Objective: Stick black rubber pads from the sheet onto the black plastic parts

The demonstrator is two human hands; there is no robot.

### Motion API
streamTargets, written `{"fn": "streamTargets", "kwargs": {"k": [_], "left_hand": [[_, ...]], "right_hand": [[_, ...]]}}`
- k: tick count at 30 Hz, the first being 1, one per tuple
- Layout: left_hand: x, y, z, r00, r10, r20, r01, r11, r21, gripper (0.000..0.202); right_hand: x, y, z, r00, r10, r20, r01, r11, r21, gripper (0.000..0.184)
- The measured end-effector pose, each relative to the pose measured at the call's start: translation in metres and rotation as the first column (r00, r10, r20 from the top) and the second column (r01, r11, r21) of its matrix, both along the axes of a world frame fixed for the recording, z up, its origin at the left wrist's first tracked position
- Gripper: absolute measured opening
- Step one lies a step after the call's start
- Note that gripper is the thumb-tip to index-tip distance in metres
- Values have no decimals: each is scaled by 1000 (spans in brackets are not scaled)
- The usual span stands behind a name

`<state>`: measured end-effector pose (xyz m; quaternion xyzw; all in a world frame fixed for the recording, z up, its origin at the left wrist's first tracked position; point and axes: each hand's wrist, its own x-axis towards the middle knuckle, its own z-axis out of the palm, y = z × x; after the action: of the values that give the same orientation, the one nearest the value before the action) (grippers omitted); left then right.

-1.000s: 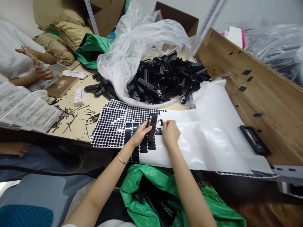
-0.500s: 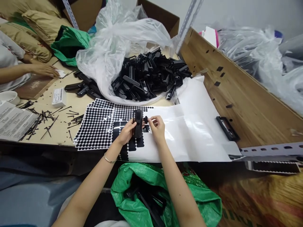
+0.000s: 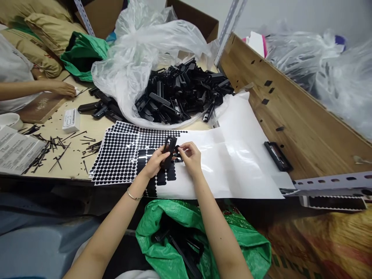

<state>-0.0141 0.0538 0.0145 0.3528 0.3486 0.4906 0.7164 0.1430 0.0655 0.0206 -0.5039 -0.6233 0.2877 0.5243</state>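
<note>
My left hand (image 3: 154, 162) is closed round a slim black plastic part (image 3: 171, 149), which is tilted so that a narrow side shows. Between thumb and fingertips, my right hand (image 3: 192, 159) pinches a small round black sticker (image 3: 178, 148) right beside that part; whether the two touch, I cannot tell. Both hands are above sheets of round black stickers (image 3: 114, 159) and a few larger rectangular black stickers (image 3: 171, 173). Smooth white backing paper (image 3: 221, 166) spreads under and to the right of my right hand.
Beyond the sheets, a clear plastic bag (image 3: 128, 73) spills a heap of black parts (image 3: 180, 93). A wooden board (image 3: 279, 100) walls the right side. Below my arms sits a green sack (image 3: 247, 248) holding black parts. At left are a small white box (image 3: 71, 120) and a co-worker's hand (image 3: 62, 88).
My left hand has turned the black part from its broad textured face to a narrow side. My right hand, still pinching the sticker, has shifted slightly left. The co-worker's hand has moved slightly.
</note>
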Motion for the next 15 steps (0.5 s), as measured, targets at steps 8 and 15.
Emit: {"fn": "streamTargets", "kwargs": {"k": [8,15], "left_hand": [[-1,2,-1,996,-1,87,5,999,-40,26],[-4,2,7,977,93,194,-61,984,-165,16]], "right_hand": [[3,0,0,984,-6,-178,-20,990,-142,14],[9,4,-4,905,-44,-423,-48,978,-203,20]]}}
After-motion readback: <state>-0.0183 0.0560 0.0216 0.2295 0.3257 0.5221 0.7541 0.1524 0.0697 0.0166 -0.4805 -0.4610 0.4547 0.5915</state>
